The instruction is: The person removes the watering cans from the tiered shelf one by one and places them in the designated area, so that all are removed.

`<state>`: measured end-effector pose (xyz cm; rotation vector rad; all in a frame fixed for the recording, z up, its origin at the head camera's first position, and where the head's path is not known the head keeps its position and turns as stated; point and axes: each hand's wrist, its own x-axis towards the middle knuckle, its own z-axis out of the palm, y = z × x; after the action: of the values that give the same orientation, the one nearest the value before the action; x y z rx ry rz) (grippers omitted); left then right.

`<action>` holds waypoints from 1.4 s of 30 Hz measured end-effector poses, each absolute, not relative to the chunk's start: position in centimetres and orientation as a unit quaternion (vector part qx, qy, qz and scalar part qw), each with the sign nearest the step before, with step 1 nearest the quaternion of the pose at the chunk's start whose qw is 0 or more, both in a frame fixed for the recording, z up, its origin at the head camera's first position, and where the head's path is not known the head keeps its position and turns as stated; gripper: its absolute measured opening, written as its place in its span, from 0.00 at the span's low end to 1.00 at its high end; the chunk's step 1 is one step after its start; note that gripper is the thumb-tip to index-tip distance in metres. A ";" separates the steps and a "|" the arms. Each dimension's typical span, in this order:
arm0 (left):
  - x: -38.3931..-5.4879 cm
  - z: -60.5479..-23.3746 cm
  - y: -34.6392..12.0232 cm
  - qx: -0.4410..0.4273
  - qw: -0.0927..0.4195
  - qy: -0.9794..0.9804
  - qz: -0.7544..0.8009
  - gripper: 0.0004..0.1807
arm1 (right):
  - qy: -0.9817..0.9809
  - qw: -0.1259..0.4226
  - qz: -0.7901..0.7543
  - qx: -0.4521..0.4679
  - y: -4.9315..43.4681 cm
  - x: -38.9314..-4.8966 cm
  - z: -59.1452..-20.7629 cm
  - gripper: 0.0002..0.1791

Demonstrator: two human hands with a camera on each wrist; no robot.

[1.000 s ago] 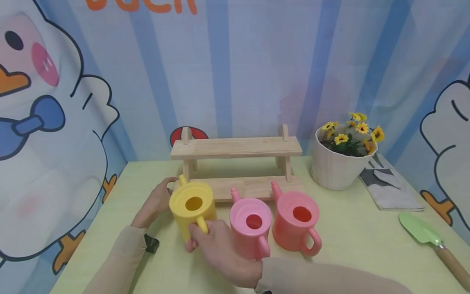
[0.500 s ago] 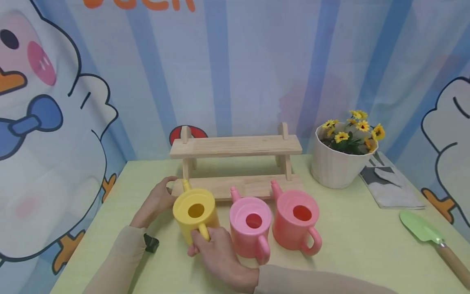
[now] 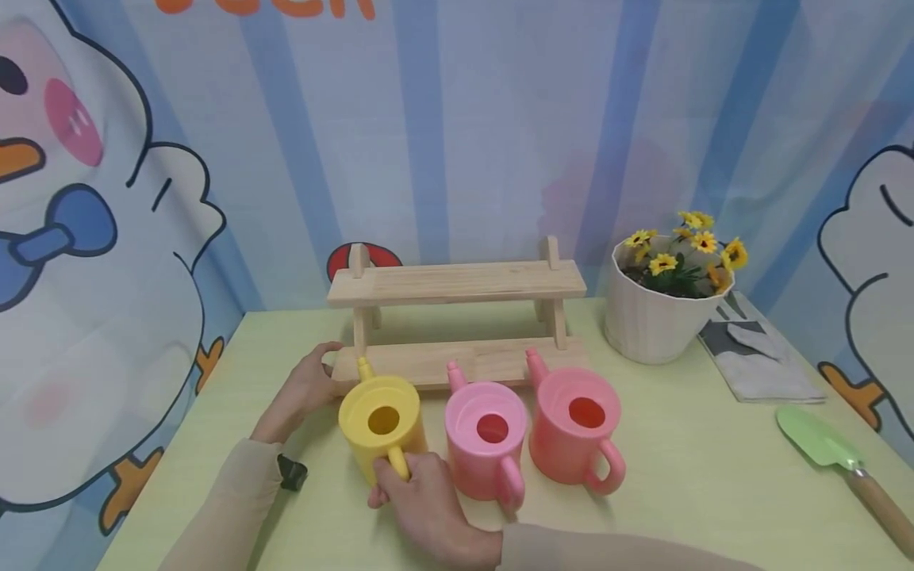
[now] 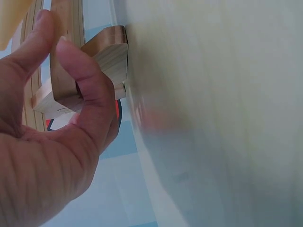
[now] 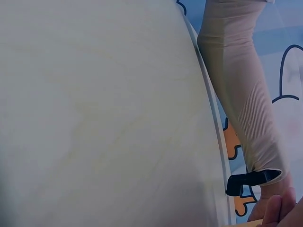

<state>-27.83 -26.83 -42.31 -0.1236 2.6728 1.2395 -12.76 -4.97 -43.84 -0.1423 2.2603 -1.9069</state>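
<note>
- Lowered since a second ago, the small yellow plastic watering can (image 3: 382, 424) now stands on the pale green table (image 3: 685, 468), leftmost of three cans.
- Right hand (image 3: 421, 500) pinches its curved handle, fingers curled round it.
- It looks light, rigid and smooth; the handle is the natural hold.
- It stands upright, spout pointing away toward the two-tier wooden shelf (image 3: 457, 317).
- Left hand (image 3: 303, 388) grips the shelf's lower left end, fingers curled.
- Beside it stand a pink can (image 3: 485, 440) and a coral can (image 3: 574, 428).
</note>
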 end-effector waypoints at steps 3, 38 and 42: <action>-27.8 -42.3 -26.8 -0.044 0.099 0.902 0.417 0.50 | 0.760 0.093 -0.642 -0.046 -4.9 -12.7 -44.0 0.19; -27.7 -42.2 -26.5 -0.052 0.114 0.901 0.415 0.50 | 0.798 0.153 -0.582 -0.039 0.7 -10.1 -42.2 0.21; -27.6 -42.1 -26.6 -0.052 0.112 0.906 0.404 0.51 | 0.791 0.147 -0.589 -0.075 2.3 -9.3 -42.1 0.15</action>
<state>-27.61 -26.59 -42.06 -0.1534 2.6603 1.1855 -9.27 2.31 -42.09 -0.2145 2.2759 -1.6956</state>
